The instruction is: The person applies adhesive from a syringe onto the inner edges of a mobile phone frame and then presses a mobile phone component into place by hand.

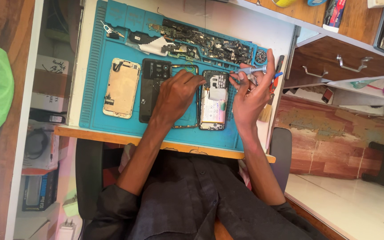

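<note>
An opened phone with its battery and circuit board showing lies on the blue work mat. My left hand rests on the mat, its fingertips pressing the phone's left edge. My right hand grips a thin grey screwdriver whose tip points at the phone's upper part. A thin phone frame lies under my left hand.
A black back cover and a pale gold phone shell lie left on the mat. Several loose boards and parts line the mat's far edge. Wooden drawers stand at right. The desk's front edge is near my body.
</note>
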